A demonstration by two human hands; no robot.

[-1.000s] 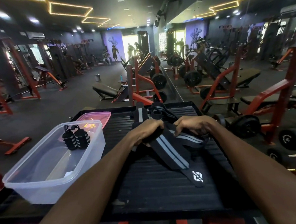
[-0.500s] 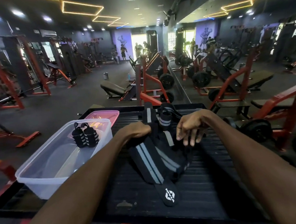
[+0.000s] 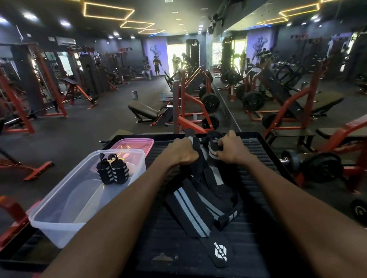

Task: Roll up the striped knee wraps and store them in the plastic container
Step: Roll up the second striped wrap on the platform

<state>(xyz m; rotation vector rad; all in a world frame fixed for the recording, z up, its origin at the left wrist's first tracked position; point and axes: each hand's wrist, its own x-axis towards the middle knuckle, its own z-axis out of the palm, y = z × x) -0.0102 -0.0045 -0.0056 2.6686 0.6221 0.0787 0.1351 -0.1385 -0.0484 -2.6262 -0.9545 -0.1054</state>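
Two rolled wraps (image 3: 113, 171) stand inside the clear plastic container (image 3: 54, 219) at the left of the black bench (image 3: 259, 241). The left hand (image 3: 182, 153) grips a striped knee wrap (image 3: 191, 211) lying loose mid-bench; the right hand (image 3: 230, 150) seems to curl its fingers (image 3: 219, 146) round a partly rolled end (image 3: 212, 144)

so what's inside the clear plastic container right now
Two rolled striped wraps stand side by side at the far end of the container. The rest of its floor looks bare through the clear walls; nothing visibly hidden.
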